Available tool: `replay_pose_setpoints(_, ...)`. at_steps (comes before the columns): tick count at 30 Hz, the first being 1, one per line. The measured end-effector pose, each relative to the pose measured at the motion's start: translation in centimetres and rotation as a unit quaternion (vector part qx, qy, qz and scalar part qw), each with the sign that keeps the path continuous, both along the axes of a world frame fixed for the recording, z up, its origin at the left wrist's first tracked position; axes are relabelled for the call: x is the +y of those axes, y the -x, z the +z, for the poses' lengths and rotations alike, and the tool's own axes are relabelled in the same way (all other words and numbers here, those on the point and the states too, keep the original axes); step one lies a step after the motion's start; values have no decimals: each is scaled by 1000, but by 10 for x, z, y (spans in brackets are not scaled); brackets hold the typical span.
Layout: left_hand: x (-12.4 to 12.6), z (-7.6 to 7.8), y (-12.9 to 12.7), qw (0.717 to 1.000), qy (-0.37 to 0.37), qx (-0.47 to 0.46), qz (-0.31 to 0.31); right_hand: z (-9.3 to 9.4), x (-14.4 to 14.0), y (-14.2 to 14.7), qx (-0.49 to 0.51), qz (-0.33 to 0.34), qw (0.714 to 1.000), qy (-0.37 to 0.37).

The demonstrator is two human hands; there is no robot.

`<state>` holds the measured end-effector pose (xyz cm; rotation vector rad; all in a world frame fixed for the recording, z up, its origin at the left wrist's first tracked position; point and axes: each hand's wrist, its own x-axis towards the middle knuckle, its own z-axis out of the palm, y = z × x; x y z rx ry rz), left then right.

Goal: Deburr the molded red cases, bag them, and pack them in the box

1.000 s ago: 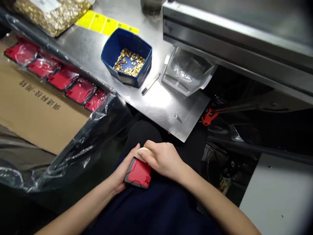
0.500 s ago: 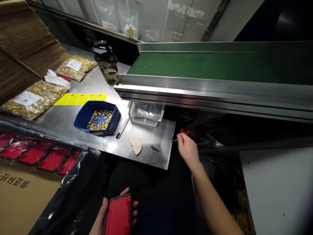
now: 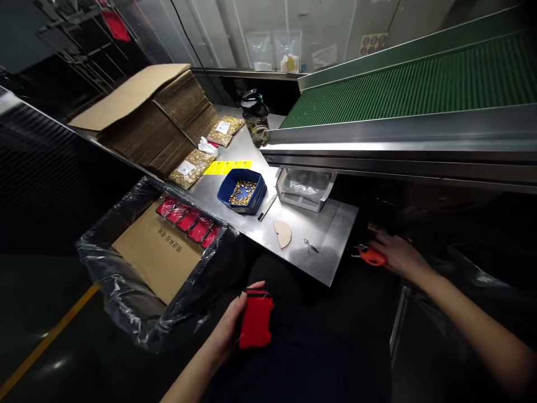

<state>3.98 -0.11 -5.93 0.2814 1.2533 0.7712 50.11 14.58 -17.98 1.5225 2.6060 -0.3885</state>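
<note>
My left hand [image 3: 230, 320] is closed around a red phone case [image 3: 256, 320] with black edging, low over my dark-clothed lap. Right of the table corner, my right hand [image 3: 396, 253] grips a hand tool with an orange handle [image 3: 372, 257]; its small metal end points left, and the exact kind is unclear. Shadow and blur partly obscure the fingers of that hand. On the metal table [image 3: 289, 254] between my hands lie a beige part-round disc [image 3: 282, 234] and a small metal nail clipper [image 3: 311, 245].
A blue bin [image 3: 262, 196] of small brass-coloured pieces stands beside a knife-like pen tool [image 3: 267, 207] and a grey tray [image 3: 300, 204]. A green conveyor [image 3: 377, 89] runs above right. Left are stacked cardboard [image 3: 168, 123] and a plastic-lined box [image 3: 155, 252] with bagged red cases.
The view has swung left, showing more of the lined box and cardboard stack. My right hand has shifted slightly, and the orange-handled tool shows more clearly. The phone case stays in my left hand.
</note>
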Motion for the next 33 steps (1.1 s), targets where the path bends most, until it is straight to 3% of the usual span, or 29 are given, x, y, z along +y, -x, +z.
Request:
replay_pose_setpoints(3, -5, 6, 3, 991, -56, 116, -39, 52, -38, 33, 38, 63, 994, 86)
replay_pose_setpoints(7, -18, -7, 4, 980, -71, 162, -89, 113, -93, 119, 50, 97, 939, 326)
replay_pose_setpoints(11, -31, -26, 9, 990, -17, 116, -83, 127, -118, 198, 2, 108, 941, 320)
replay_pose_setpoints(14, -35, -32, 15, 992, 4, 95, -83, 124, -126, 229, 4, 90, 941, 326)
replay_pose_setpoints(16, -34, -29, 20, 992, 4, 86, -91, 126, -129, 238, -2, 94, 940, 329)
replay_pose_setpoints(19, -31, -12, 27, 991, -11, 60, -119, 134, -127, 233, -23, 105, 939, 327)
replay_pose_setpoints(22, -27, 7, 31, 968, -70, 86, -227, 144, -111, 214, -27, 96, 934, 344)
replay_pose_setpoints(24, -22, 12, 30, 927, -145, 162, -307, 150, -93, 200, -22, 69, 929, 364)
replay_pose_setpoints(26, -14, 11, 26, 869, -224, 224, -381, 154, -75, 193, -2, 59, 922, 382)
replay_pose_setpoints(29, 2, 8, 22, 795, -289, 221, -486, 158, -54, 196, 43, 78, 913, 398)
replay_pose_setpoints(31, 10, 11, 26, 794, -294, 185, -500, 159, -42, 202, 52, 60, 915, 394)
replay_pose_setpoints(33, 10, 16, 34, 838, -249, 131, -468, 159, -31, 205, 69, 34, 896, 438)
